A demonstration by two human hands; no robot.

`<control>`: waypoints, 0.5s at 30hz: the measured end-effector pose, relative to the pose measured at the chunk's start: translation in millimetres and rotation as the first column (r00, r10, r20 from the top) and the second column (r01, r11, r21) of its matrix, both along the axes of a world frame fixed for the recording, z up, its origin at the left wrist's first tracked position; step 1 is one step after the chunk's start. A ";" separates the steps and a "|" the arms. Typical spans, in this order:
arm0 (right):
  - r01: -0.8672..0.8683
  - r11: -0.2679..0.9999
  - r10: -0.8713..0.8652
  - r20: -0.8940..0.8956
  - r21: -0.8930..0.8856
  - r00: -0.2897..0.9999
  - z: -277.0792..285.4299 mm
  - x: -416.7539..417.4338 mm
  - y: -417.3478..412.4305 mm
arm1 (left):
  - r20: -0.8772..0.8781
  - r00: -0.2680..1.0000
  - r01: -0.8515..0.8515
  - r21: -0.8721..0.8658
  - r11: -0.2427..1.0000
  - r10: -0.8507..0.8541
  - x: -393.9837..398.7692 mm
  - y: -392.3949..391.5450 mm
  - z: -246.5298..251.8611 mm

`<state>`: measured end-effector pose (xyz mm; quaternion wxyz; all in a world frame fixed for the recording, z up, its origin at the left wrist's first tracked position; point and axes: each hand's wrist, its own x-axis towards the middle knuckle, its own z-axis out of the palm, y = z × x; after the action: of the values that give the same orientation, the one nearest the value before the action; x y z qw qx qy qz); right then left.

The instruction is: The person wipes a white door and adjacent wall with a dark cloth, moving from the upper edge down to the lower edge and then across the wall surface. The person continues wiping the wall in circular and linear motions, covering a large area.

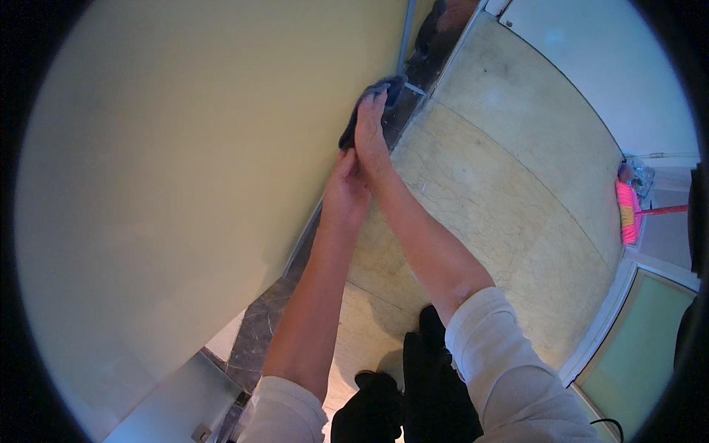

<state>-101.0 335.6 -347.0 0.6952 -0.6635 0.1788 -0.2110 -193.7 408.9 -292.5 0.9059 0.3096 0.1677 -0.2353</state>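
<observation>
A dark grey-blue cloth (350, 126) lies bunched against the lower edge of a smooth cream wall or door panel (194, 155), just above a strip of dark veined stone (396, 117). My right hand (371, 130) grips the cloth, with its fingers over the upper part. Just below it, my left hand (346, 185) meets the cloth's lower end and touches the right wrist. Its fingertips are partly hidden, so its hold on the cloth is unclear.
Cream stone floor tiles (471, 183) spread to the right. A pink and yellow broom or mop head (627, 213) with a red handle stands at the far right, beside a clear plastic item (642, 177). White-framed green panel (631, 343) lies lower right; a white panel (598, 61) is upper right.
</observation>
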 end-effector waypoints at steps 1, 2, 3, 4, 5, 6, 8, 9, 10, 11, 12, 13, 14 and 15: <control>0.025 0.991 -0.018 0.060 -0.132 0.998 15.3 -11.8 0.4 | 0.033 0.999 0.006 -0.029 1.000 -0.005 -4.6 -2.4 17.3; 0.037 0.995 -0.021 0.165 -0.094 0.986 61.4 -18.8 6.5 | 0.069 0.997 -0.021 -0.048 0.999 0.024 -5.9 5.4 34.4; 0.026 0.997 -0.015 0.155 -0.066 0.988 79.0 -17.2 8.1 | 0.104 0.995 0.012 -0.068 0.998 -0.005 -5.1 8.6 48.4; 0.028 0.999 -0.022 0.142 -0.046 0.990 86.6 -12.4 2.2 | 0.137 0.990 0.059 -0.093 0.994 -0.046 -1.3 4.7 58.7; 0.028 0.999 -0.025 0.128 -0.025 0.991 91.4 -7.8 -2.4 | 0.170 0.982 0.104 -0.116 0.988 -0.083 2.5 1.9 63.6; 0.063 0.998 -0.060 0.141 -0.017 0.988 88.3 0.0 -10.1 | 0.159 0.983 0.104 -0.087 0.991 -0.090 8.7 -3.2 60.6; 0.089 0.995 -0.092 0.072 0.047 0.993 66.2 14.7 -25.8 | 0.138 0.985 0.112 -0.033 0.993 -0.107 16.5 -14.5 41.3; 0.108 0.991 -0.111 0.036 0.077 0.993 47.9 22.9 -34.3 | 0.111 0.986 0.131 -0.031 0.991 -0.127 16.1 -16.9 31.0; 0.116 0.985 -0.124 0.055 0.126 0.991 17.9 33.6 -42.1 | 0.090 0.984 0.158 -0.034 0.987 -0.155 16.2 -21.6 23.4; 0.070 0.991 -0.075 0.034 0.114 0.997 1.7 35.9 -27.9 | 0.063 0.987 0.149 -0.022 0.989 -0.147 19.0 -14.8 16.1; 0.040 0.995 -0.041 0.010 0.096 0.999 -12.5 32.1 -18.3 | 0.022 0.995 0.099 0.009 0.995 -0.099 16.2 -11.8 14.4; 0.014 0.997 -0.013 -0.014 0.080 1.000 -21.6 24.3 -9.5 | -0.017 0.998 0.055 0.042 0.998 -0.055 6.8 -7.8 13.7; -0.009 0.998 0.012 -0.038 0.064 0.999 -30.5 15.6 -2.3 | -0.053 0.999 0.016 0.076 0.997 -0.012 -2.1 -4.5 13.2; -0.032 0.998 0.035 -0.060 0.050 0.998 -34.6 7.8 4.4 | -0.049 0.999 0.017 0.057 0.998 -0.014 -8.3 -0.1 15.9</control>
<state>-93.2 340.1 -381.5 0.7090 -0.6553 0.1936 -0.1746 -202.0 408.8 -276.6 0.8904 0.3311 0.1938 -0.2448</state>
